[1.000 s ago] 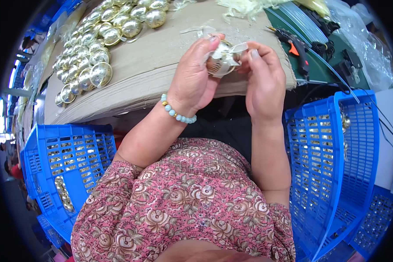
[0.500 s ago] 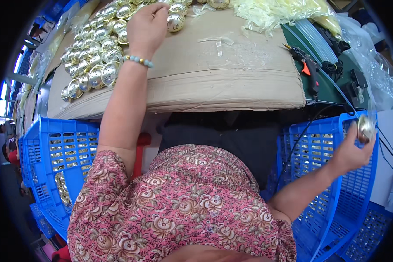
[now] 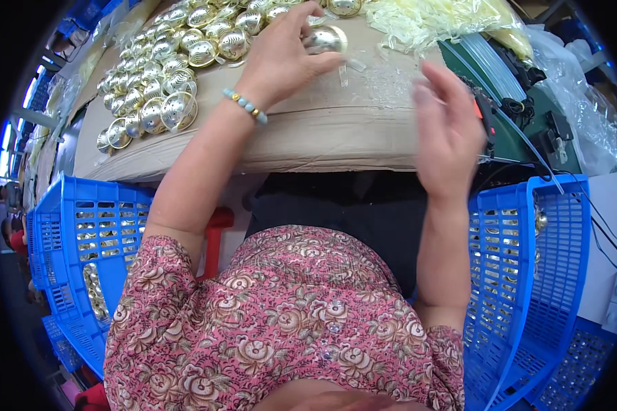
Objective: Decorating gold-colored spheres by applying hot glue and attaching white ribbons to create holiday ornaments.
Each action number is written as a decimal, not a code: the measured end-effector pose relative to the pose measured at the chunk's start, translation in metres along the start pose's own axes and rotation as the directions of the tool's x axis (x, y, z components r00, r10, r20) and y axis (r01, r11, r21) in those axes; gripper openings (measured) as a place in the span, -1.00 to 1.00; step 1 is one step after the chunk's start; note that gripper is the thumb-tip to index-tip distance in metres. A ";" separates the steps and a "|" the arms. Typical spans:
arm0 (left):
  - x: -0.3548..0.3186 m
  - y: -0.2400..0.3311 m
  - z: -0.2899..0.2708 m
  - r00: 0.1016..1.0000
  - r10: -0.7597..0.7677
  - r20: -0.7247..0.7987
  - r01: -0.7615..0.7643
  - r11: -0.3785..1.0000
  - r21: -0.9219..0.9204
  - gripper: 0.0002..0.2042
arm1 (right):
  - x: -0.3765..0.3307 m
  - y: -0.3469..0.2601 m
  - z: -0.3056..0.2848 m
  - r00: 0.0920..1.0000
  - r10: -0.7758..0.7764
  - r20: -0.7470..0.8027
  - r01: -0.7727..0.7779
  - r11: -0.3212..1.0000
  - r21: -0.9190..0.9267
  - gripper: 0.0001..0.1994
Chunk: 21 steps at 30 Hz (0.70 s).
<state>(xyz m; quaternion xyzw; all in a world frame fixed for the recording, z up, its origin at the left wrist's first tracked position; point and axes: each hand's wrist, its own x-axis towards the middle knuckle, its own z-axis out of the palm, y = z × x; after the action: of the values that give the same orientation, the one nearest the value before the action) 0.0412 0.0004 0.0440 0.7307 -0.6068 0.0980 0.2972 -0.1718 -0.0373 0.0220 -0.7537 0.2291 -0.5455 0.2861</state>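
Note:
My left hand (image 3: 284, 58) is over the cardboard, fingers closed around a shiny gold ball-shaped ornament (image 3: 325, 41). Rows of similar gold ornaments (image 3: 178, 109), marked with dark patterns and several in clear wrapping, lie on the left part of the cardboard. Near the cardboard's right end, my right hand (image 3: 451, 137) is raised, slightly blurred. Its fingers are extended and apart, and nothing shows in them.
Cardboard (image 3: 363, 137) covers the table before me. Pale yellow plastic bags (image 3: 439, 24) are piled at the back right, near an orange-and-black tool (image 3: 485, 113) and cables (image 3: 521, 109). Blue baskets holding gold pieces stand at my left (image 3: 65, 226) and right (image 3: 528, 274).
My right hand has come from above the right basket to the table, and the gold ornament is out of it. My left hand has moved right and nearer, with a gold ornament in it.

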 end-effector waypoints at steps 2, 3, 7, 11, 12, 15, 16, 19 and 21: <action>-0.005 0.026 -0.008 0.990 -0.014 0.143 0.109 0.716 -0.690 -0.69 | 0.005 0.013 0.025 0.997 0.052 0.066 -0.066 0.970 0.236 -0.56; -0.010 0.031 -0.007 0.989 -0.022 0.144 0.116 0.714 -0.690 -0.69 | 0.007 0.009 0.033 0.996 0.054 0.074 -0.070 0.969 0.236 -0.56; -0.021 0.024 0.006 0.952 0.055 0.302 0.299 0.053 -0.953 -0.62 | 0.013 0.009 0.038 0.965 0.064 0.253 -0.173 0.882 0.439 -0.49; -0.025 0.024 -0.004 0.865 0.138 0.482 0.501 -0.257 -0.826 -0.58 | 0.008 0.008 0.025 0.971 0.098 0.220 -0.195 0.857 0.478 -0.37; -0.025 0.017 -0.006 0.881 0.199 0.430 0.461 -0.152 -0.874 -0.46 | 0.007 0.004 0.021 0.952 0.187 0.243 -0.304 0.686 0.662 -0.37; -0.022 0.015 0.007 0.846 0.206 0.491 0.530 -0.223 -0.818 -0.46 | 0.002 0.002 0.011 0.942 0.108 0.318 -0.317 0.595 0.739 -0.37; -0.024 0.022 0.008 0.798 0.263 0.542 0.601 -0.280 -0.749 -0.48 | 0.002 0.002 0.007 0.932 0.064 0.357 -0.326 0.578 0.748 -0.36; -0.035 0.031 0.012 0.747 0.459 0.481 0.664 -0.477 -0.576 -0.51 | 0.005 0.016 0.001 0.943 0.009 0.332 -0.179 0.856 0.486 -0.37; -0.038 0.036 0.010 0.762 0.395 0.513 0.646 -0.508 -0.569 -0.49 | 0.007 0.019 -0.005 0.961 -0.061 0.271 -0.035 0.942 0.334 -0.42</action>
<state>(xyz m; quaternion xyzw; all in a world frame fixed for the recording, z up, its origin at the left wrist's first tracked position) -0.0045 0.0231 0.0278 0.1597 -0.2941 -0.7501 0.5704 -0.1752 -0.0562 0.0149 -0.7644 0.0854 -0.4674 0.4359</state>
